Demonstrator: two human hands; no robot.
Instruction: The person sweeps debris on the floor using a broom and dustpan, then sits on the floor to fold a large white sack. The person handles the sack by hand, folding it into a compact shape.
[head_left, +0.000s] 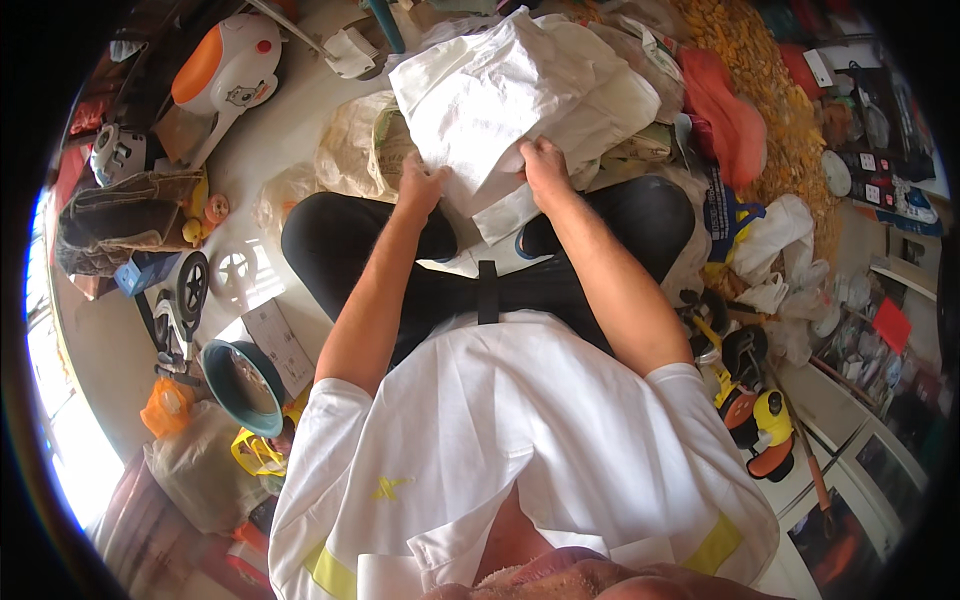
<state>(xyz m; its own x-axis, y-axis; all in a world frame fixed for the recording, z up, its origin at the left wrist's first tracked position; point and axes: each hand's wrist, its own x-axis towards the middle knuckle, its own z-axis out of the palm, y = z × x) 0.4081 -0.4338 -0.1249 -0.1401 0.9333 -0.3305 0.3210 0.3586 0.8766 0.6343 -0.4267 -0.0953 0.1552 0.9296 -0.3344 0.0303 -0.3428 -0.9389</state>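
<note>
A large white woven sack (480, 97), creased and partly folded, spreads in front of my knees. My left hand (421, 181) is at its lower left edge; whether the fingers grip the fabric is not clear. With thumb and bent fingers my right hand (543, 166) pinches the sack's near edge, right of the middle. One corner of the sack hangs between my knees. Under and beside it lie crumpled translucent plastic bags (349, 146) and a printed sack (394, 146).
Yellow-orange dried pieces (787, 142) lie heaped on the right, beside a red cloth or bag (724, 120). On the left are a white and orange ride-on toy (240, 64), a balance bike (180, 307) and a teal bucket (247, 386). A long-handled tool (806, 450) lies at lower right.
</note>
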